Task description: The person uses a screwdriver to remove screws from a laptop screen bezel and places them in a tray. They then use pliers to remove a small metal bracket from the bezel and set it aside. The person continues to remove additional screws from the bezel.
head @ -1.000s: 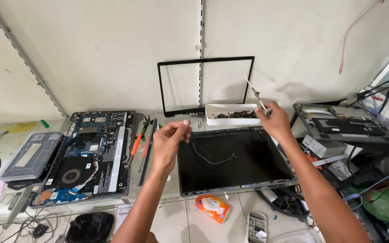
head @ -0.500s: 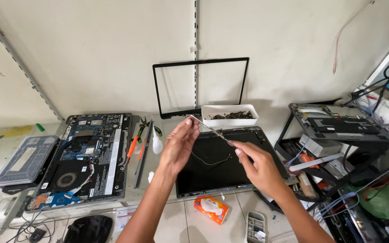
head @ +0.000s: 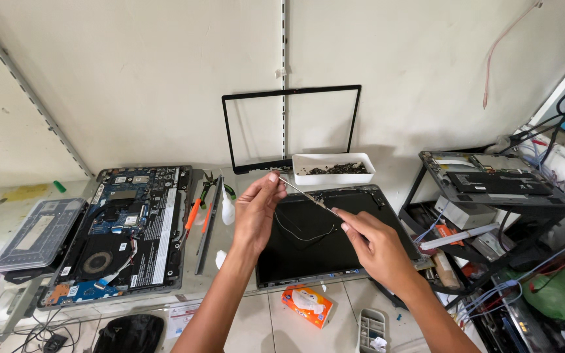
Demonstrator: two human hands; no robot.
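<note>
Metal tweezers (head: 308, 196) pinched by right hand (head: 374, 245), left hand (head: 256, 212) touching tip

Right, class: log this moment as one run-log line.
left hand: pinching tweezers tip | right hand: gripping tweezers | below: laptop lid panel | behind: screw tray

My forearms run off the bottom edge. My left hand (head: 254, 212) hides part of the dark panel (head: 335, 238). The bits in the white tray (head: 333, 168) are too small to tell.

opened laptop base (head: 122, 229) left | black bezel frame (head: 292, 127) against wall | white tray (head: 333, 168) | orange packet (head: 307, 305)
</note>
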